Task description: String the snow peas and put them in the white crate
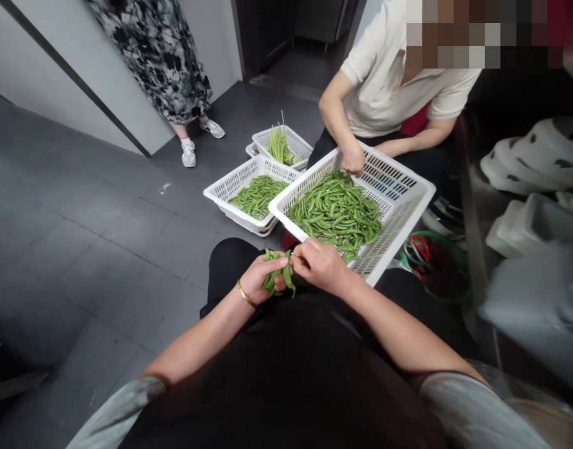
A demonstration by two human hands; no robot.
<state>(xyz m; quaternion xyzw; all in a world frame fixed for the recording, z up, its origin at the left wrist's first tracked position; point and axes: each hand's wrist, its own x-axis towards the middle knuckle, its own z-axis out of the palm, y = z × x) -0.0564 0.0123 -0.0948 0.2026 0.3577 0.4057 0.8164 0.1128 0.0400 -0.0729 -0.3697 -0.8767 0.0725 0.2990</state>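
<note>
Several green pea pods are bunched in my left hand, its fingers wrapped round them over my lap. One pod sticks out toward the right. Thumb and forefinger of my right hand are pinched together at that pod's upper end; whether they grip its tip or a string from it is too small to be sure. Just beyond my hands, a large white slotted basket rests tilted, holding a heap of pea pods. A co-worker's hand reaches in over its far rim.
A second white basket with pea pods stands on the floor to the left. Behind it, another basket holds long green stalks. A co-worker sits opposite; another person stands back left. Grey bins line the right.
</note>
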